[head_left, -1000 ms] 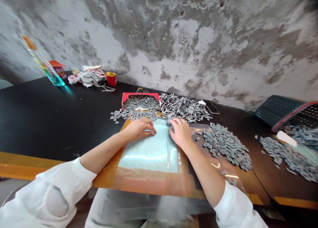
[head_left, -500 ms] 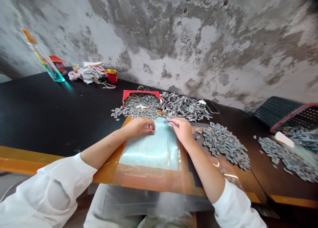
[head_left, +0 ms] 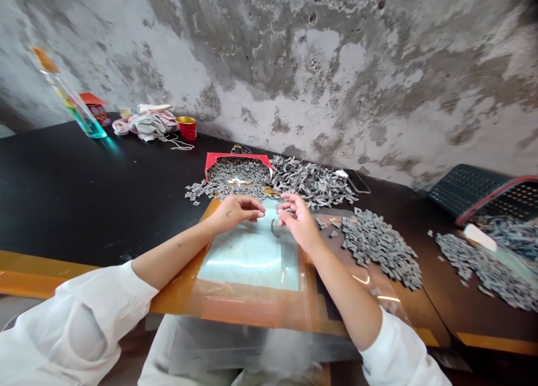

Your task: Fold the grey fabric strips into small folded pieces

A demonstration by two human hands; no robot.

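Observation:
My left hand (head_left: 239, 212) is over the clear-covered pale sheet (head_left: 239, 263), thumb and fingers pinched on a small grey piece at their tips. Facing it a short gap away, my right hand (head_left: 297, 221) has its fingers curled toward the thumb; whatever lies between them is too small to make out. Just below its fingertips shows a thin dark curved strip (head_left: 274, 228), and I cannot tell whether it touches the hand. Beyond both hands, many small grey pieces (head_left: 239, 173) spill from a red open box (head_left: 210, 161). Beside the box lies a heap of grey strips (head_left: 313, 181).
At right is a pile of small grey pieces (head_left: 380, 249); farther right, another pile (head_left: 483, 268) by a tipped dark basket (head_left: 466, 190). A phone (head_left: 358, 181) lies near the wall. At left stand a bottle (head_left: 79, 106), cloths (head_left: 149, 122) and a red cup (head_left: 187, 129).
My left hand's fingers have closed into a pinch near the sheet's middle. My right hand has drawn slightly down and nearer, its fingers repositioned; the curved strip now shows below it.

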